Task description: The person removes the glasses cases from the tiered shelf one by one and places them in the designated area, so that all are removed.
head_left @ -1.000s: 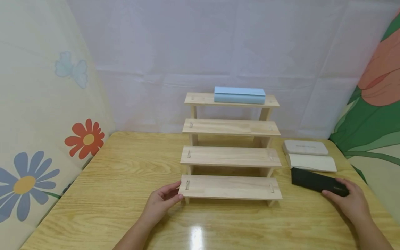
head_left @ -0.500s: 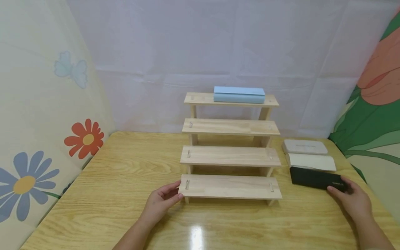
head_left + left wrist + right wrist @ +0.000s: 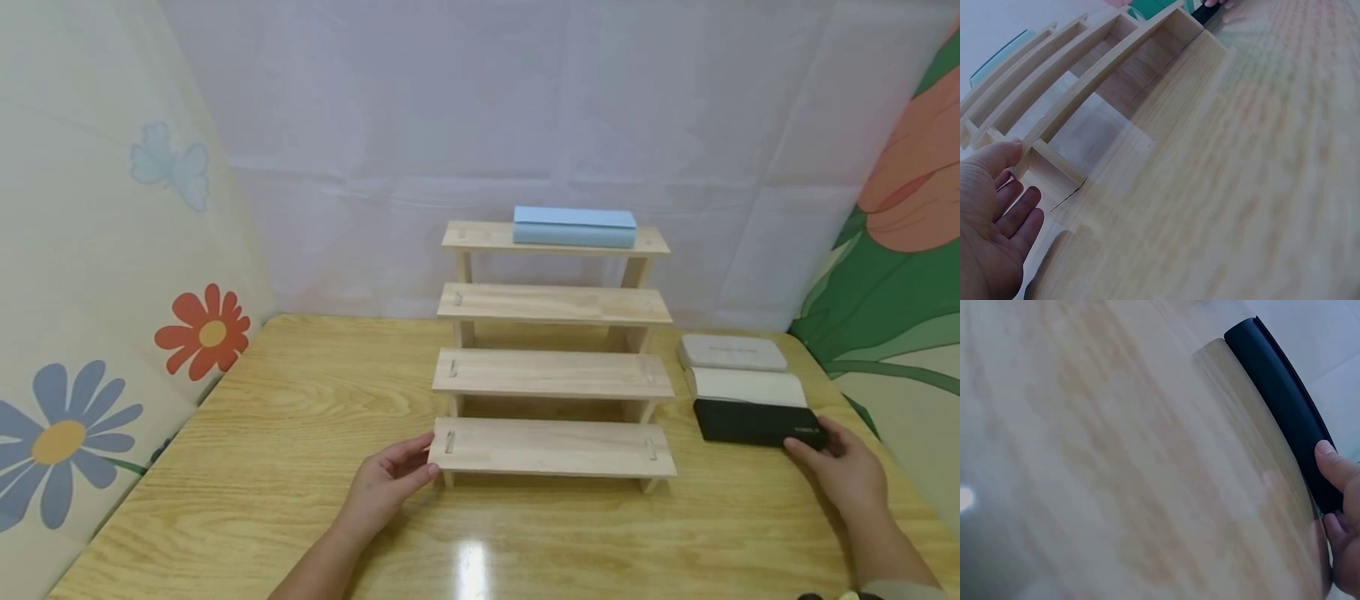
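Black case [image 3: 753, 422] lies lower right in the head view, its right end gripped between thumb and fingers of the right hand [image 3: 853, 475]. Left hand [image 3: 381, 492], lower centre, pinches the rack [image 3: 555, 447]. Beyond, right: cream case [image 3: 750, 387], then grey case [image 3: 735, 352]; blue case [image 3: 573, 227] atop the rack.

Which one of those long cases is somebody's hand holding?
The black case, nearest the front: the right hand holds its right end. No hand touches the white case, the cream case or the blue case on the top shelf.
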### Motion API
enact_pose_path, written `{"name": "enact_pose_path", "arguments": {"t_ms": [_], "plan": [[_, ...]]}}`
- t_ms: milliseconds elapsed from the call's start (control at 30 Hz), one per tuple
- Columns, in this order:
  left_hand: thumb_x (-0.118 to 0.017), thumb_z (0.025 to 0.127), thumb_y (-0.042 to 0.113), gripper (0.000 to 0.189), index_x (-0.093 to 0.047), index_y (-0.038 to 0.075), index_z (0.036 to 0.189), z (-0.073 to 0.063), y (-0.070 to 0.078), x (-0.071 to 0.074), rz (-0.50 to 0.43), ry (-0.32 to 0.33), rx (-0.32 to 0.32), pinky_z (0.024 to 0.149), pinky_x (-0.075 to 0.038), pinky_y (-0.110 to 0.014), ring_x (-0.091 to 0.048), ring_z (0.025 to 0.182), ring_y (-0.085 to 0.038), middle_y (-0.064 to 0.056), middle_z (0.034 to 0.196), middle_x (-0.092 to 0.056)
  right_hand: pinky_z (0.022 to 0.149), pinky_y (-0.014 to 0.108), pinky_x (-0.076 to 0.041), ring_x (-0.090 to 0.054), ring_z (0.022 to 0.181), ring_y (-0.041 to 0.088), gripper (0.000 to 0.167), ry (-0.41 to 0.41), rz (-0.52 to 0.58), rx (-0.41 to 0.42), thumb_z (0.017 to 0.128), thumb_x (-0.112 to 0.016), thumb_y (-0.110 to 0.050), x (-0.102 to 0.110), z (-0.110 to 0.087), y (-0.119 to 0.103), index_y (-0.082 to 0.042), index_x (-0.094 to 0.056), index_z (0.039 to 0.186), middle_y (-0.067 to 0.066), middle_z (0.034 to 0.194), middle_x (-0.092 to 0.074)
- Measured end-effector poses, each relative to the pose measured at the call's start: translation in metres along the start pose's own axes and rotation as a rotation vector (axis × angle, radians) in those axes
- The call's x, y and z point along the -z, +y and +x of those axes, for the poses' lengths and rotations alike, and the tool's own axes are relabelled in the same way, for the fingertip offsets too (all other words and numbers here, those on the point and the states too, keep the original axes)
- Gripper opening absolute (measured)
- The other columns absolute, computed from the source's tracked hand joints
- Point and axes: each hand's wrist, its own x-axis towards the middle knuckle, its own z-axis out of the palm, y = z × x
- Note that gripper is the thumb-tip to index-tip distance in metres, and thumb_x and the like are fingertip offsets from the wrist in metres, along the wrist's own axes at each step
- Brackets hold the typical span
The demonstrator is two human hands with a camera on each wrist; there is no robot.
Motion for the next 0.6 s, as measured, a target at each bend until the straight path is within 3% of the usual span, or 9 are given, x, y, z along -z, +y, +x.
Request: {"name": "enact_pose_path", "arguments": {"t_ms": [267,600], "plan": [[-0.073,0.086,0.006,0.048,-0.058,-0.003,0.130,-0.0003,-0.0005,-0.0001,-0.004,-0.004,-0.001,0.087,-0.054,-0.015,-0.065,0.102,-0.004,-0.022,0.131,-0.061,0.104,0.061,-0.038,-0.040,0.130,0.052,0.084,-0.015,0.008,-0.011,0.095,-0.060,-0.044,-0.0002,0.0015,0.0016,0.005,-0.023,0.151,0.038,0.147,-0.034],[-0.074,0.085,0.006,0.048,-0.059,-0.002,0.129,-0.0001,0.0002,-0.0006,-0.001,0.009,0.008,0.088,-0.054,-0.016,-0.066,0.105,-0.010,-0.021,0.131,-0.062,0.104,0.057,-0.039,-0.041,0.130,0.049,0.080,-0.006,0.014,-0.031,0.096,-0.059,-0.040,0.0001,0.0060,-0.0011,0.003,-0.022,0.152,0.037,0.147,-0.035]]}}
